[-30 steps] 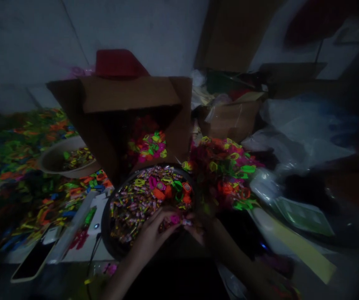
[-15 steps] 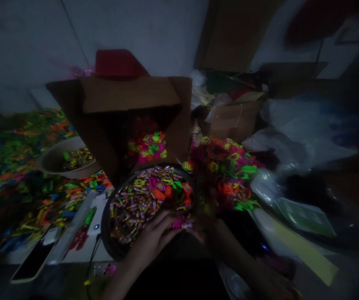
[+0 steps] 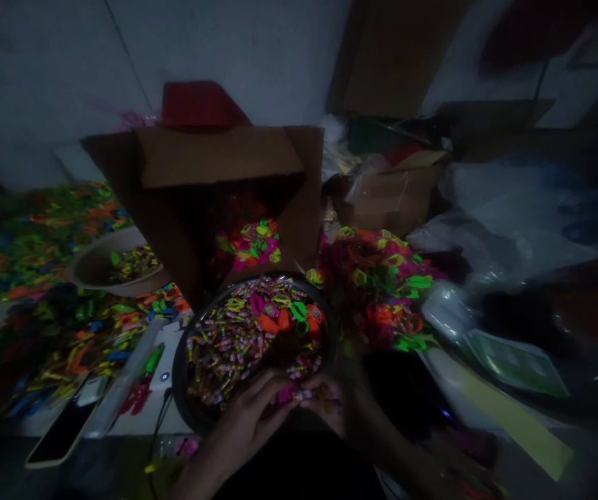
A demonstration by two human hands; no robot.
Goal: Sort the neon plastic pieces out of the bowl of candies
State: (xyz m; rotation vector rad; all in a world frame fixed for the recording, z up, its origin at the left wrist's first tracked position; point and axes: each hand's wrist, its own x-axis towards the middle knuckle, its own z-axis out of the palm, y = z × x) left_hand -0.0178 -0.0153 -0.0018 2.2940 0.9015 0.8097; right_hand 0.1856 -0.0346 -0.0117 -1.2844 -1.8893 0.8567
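Note:
A dark round bowl (image 3: 184, 403) in front of me is heaped with small wrapped candies (image 3: 226, 344) and a few bright plastic rings (image 3: 283, 316). My left hand (image 3: 249, 417) and my right hand (image 3: 330, 403) meet over the bowl's near rim. Together their fingertips pinch a small pink piece (image 3: 287, 394). The scene is dim, so the fingers show only in part.
An open cardboard box (image 3: 215, 173) holding neon plastic pieces stands behind the bowl. A heap of coloured rings (image 3: 382, 285) lies to the right, more pieces and a pale bowl (image 3: 95, 267) to the left. A phone (image 3: 62, 434) lies near left, plastic bags (image 3: 512, 208) at right.
Both hands have drawn slightly toward me and down along the bowl's near rim, still holding the pink piece. The view has shifted a little.

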